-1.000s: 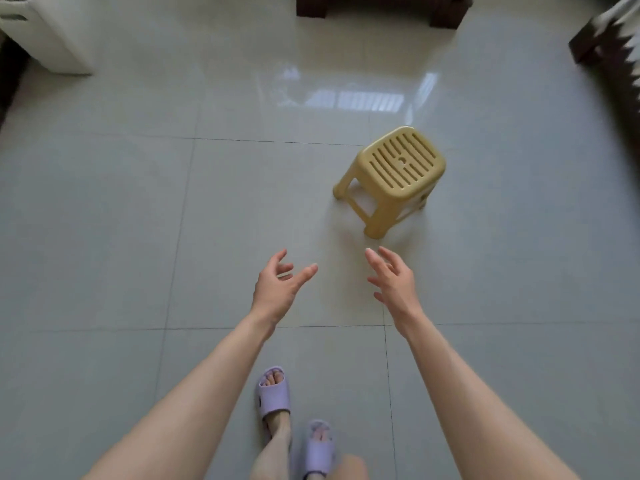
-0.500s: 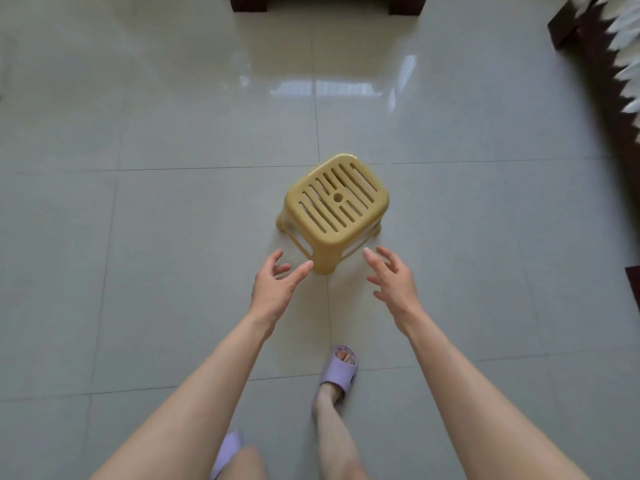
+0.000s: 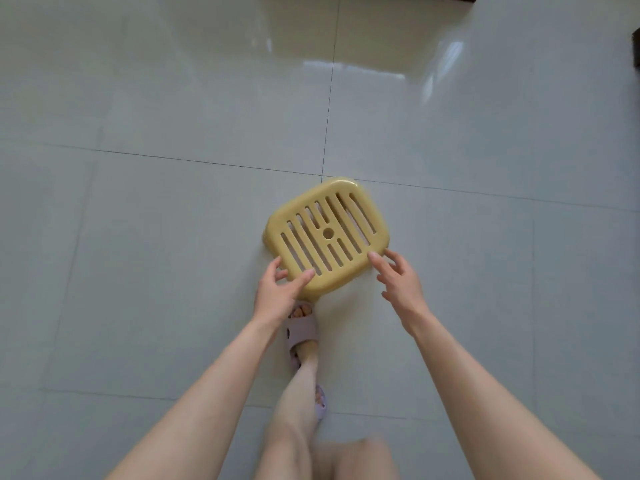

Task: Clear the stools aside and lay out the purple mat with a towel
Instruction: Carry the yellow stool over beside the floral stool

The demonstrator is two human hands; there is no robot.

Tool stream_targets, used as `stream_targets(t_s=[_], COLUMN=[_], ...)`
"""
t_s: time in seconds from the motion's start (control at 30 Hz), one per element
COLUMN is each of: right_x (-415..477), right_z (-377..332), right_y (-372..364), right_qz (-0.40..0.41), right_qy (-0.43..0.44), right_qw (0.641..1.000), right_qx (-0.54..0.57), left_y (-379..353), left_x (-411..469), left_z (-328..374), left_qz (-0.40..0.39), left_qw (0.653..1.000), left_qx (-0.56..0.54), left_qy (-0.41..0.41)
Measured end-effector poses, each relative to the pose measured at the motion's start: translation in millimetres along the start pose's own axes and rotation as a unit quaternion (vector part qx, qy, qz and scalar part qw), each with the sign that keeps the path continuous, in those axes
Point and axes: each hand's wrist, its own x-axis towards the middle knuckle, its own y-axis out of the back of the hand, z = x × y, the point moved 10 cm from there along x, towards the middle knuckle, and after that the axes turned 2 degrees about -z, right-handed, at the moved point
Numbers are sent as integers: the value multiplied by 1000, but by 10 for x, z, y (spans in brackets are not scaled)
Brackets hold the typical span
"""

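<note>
A small yellow plastic stool (image 3: 327, 233) with a slotted seat stands upright on the pale tiled floor, right below me. My left hand (image 3: 278, 291) is at the seat's near left corner, thumb on top and fingers spread around the edge, not closed. My right hand (image 3: 398, 278) hovers at the near right corner with its fingertips touching the rim, fingers apart. No purple mat or towel is in view.
My feet in lilac slippers (image 3: 301, 332) stand just behind the stool. Glossy grey floor tiles (image 3: 138, 237) spread all around. A dark piece of furniture (image 3: 636, 46) shows at the top right edge.
I have stepped up to the stool, which now lies directly beneath me. Both hands went from hovering short of it to reaching the seat's near corners.
</note>
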Motion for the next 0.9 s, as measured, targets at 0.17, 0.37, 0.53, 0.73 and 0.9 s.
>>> stream_targets(t_s=[0.17, 0.37, 0.53, 0.73, 0.9], right_x=[542, 1060, 1526, 2144, 2574], right_z=[14, 37, 43, 91, 170], right_y=[-29, -28, 35, 54, -72], right_qz=[-31, -79, -124, -146, -139], right_qy=[-9, -19, -10, 9, 25], right_qw=[999, 995, 984, 971, 967], right_qx=[-20, -64, -129, -191, -210], left_y=[-94, -195, -319, -394, -403], left_x=[319, 564, 784, 1168, 1527], left_z=[-101, -416, -644, -1041, -1351], left_qz=[35, 94, 156, 218, 228], left_qw=[999, 990, 978, 960, 954], left_qx=[-3, -45, -80, -105, -135], left_qy=[32, 93, 117, 141, 140])
